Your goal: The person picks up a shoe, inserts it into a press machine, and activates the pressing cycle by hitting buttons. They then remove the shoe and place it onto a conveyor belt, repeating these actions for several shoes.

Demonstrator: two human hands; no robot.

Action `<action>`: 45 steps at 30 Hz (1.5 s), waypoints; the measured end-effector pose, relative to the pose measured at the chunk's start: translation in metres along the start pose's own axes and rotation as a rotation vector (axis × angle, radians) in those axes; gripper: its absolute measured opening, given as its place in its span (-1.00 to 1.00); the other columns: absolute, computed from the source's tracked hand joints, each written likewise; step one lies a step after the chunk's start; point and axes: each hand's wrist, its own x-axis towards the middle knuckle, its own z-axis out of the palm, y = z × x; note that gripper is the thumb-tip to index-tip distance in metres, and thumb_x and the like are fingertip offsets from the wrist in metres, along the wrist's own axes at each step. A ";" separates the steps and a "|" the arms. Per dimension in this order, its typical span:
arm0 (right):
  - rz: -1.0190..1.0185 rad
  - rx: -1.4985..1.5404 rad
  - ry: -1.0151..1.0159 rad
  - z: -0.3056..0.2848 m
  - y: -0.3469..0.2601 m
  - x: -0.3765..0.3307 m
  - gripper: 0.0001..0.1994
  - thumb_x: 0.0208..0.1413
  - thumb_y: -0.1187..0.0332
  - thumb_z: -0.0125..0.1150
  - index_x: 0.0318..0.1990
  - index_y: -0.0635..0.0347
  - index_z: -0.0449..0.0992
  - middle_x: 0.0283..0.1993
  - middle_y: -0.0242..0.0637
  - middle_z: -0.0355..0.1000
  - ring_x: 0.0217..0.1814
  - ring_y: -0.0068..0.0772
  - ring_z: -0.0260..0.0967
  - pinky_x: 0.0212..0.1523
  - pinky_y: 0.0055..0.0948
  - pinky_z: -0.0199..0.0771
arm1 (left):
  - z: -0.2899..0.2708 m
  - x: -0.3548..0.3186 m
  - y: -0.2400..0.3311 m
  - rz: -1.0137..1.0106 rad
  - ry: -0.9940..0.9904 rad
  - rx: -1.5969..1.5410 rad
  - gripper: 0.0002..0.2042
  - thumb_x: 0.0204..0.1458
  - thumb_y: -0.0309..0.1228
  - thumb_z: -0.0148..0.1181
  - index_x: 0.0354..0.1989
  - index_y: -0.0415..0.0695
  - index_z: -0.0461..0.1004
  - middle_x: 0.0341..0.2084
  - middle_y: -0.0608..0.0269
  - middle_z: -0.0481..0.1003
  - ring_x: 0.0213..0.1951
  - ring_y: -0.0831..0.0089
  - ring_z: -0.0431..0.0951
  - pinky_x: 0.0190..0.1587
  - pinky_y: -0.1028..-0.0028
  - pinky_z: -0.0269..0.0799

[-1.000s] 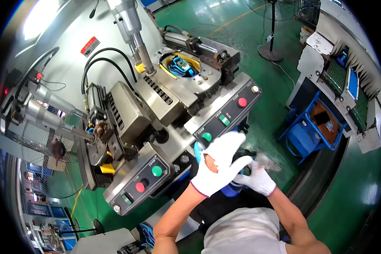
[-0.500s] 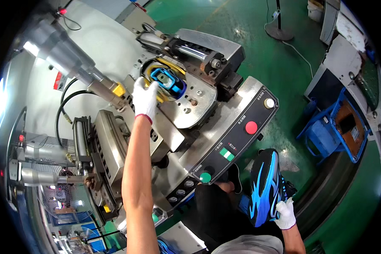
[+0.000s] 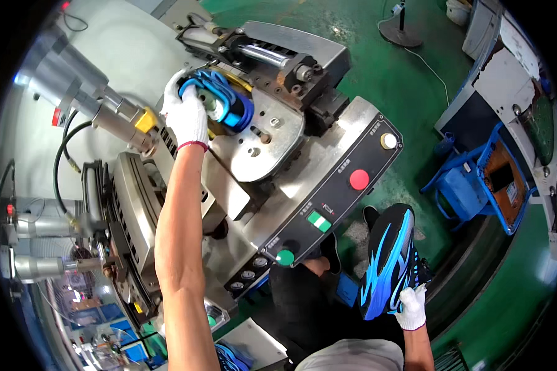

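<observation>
My left hand [image 3: 187, 117], in a white glove with a red cuff, closes its fingers around a blue shoe [image 3: 232, 117]. That shoe sits in the metal clamping head of a machine [image 3: 278, 145], and part of it is hidden behind my fingers. At the lower right my right hand [image 3: 411, 309], gloved in white too, grips the edge of a black shoe upper [image 3: 387, 263] with bright blue and violet flame-like stripes. The upper hangs beside my leg.
A black control panel [image 3: 337, 191] with red, green and white buttons runs along the machine's near side. Blue-striped shoe uppers [image 3: 232, 357] lie at the bottom. A blue chair [image 3: 461, 191] stands at the right, with a fan base [image 3: 403, 34] farther off.
My left hand has gone from touching beside the shoe in the machine to gripping it, and the shoe has risen and tilted. My right hand keeps its hold on the striped upper.
</observation>
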 end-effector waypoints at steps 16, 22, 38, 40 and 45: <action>-0.855 -0.667 -0.254 0.200 -0.097 0.048 -0.55 0.15 0.29 0.49 0.12 0.37 0.57 -0.02 -0.28 0.60 -0.09 -0.45 0.51 -0.03 -0.31 0.56 | -0.272 -0.367 0.094 -0.004 -0.777 -0.439 -0.48 -0.14 -0.74 0.11 0.05 -0.07 0.61 0.12 0.02 0.52 0.24 -0.10 0.47 0.39 -0.02 0.31; -1.088 -1.117 -0.434 0.433 -0.158 0.076 -0.30 0.05 -0.12 0.50 0.03 0.45 0.60 -0.06 -0.04 0.64 -0.08 -0.38 0.57 0.01 -0.33 0.55 | -0.303 -0.458 0.081 -0.110 -0.777 -0.348 -0.60 -0.04 -0.71 0.24 -0.01 -0.05 0.62 0.08 0.01 0.53 0.16 -0.04 0.53 0.32 0.02 0.38; -1.276 -1.867 -0.442 0.584 -0.078 0.235 -0.29 0.03 -0.21 0.35 0.06 0.32 0.59 0.04 0.20 0.59 0.14 0.18 0.54 0.19 -0.09 0.51 | -0.317 -0.452 0.075 -0.231 -0.909 -0.430 -0.64 0.12 -0.61 0.20 0.08 0.01 0.59 0.19 0.12 0.42 0.38 0.07 0.32 0.56 -0.03 0.03; -1.163 -1.966 -0.436 0.578 -0.090 0.221 -0.26 0.06 -0.16 0.37 0.15 0.37 0.50 0.12 0.22 0.55 0.21 0.15 0.52 0.24 -0.12 0.49 | -0.316 -0.455 0.074 -0.190 -0.932 -0.392 -0.65 0.13 -0.59 0.19 0.08 0.02 0.58 0.20 0.11 0.42 0.37 0.06 0.33 0.55 -0.03 0.04; -1.374 -1.315 -0.624 0.466 -0.046 0.074 -0.28 0.22 0.22 0.38 0.46 0.32 0.24 0.42 0.10 0.34 0.49 -0.06 0.30 0.47 -0.17 0.25 | -0.326 -0.460 0.078 -0.154 -0.827 -0.394 -0.67 0.17 -0.50 0.24 0.11 0.01 0.56 0.21 0.05 0.43 0.34 -0.02 0.38 0.50 -0.01 0.13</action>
